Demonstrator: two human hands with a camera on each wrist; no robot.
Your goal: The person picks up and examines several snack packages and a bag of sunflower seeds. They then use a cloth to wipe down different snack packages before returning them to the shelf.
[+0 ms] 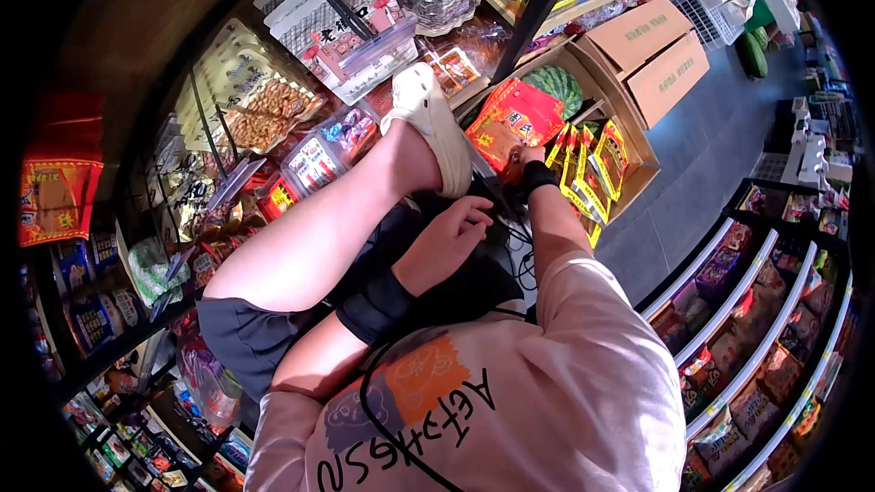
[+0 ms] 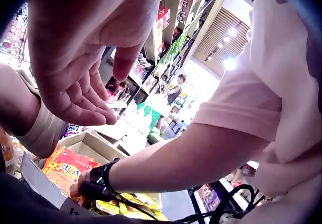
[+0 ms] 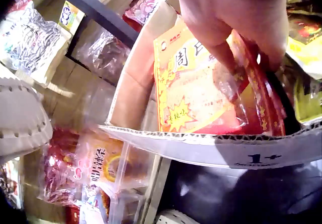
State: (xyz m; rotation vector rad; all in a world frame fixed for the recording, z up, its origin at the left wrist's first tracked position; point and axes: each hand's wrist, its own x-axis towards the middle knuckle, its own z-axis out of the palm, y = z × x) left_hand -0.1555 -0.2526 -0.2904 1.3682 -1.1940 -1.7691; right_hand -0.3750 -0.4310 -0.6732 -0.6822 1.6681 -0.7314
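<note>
Inside a cardboard box (image 1: 643, 141), my right hand (image 3: 239, 18) grips a bunch of red snack packets (image 3: 193, 91) at their upper edge. The thumb lies over the front of the packets, and the fingers reach down behind, partly hidden. In the head view the same red packets lean beside a watermelon (image 1: 554, 89), and yellow packets (image 1: 597, 173) stand to the right. My left hand (image 1: 447, 241) holds nothing. Its fingers hang loosely bent near my lap, and the left wrist view shows the palm side with the thumb apart.
My raised leg and cream shoe (image 1: 428, 118) stand left of the box. Shelves with bagged snacks (image 1: 273, 109) run along the left, and tiered racks (image 1: 747, 337) stand at the right. Open box flaps (image 1: 647, 36) stick out over the grey floor (image 1: 679, 191). Black cables (image 2: 226, 199) hang near my right arm.
</note>
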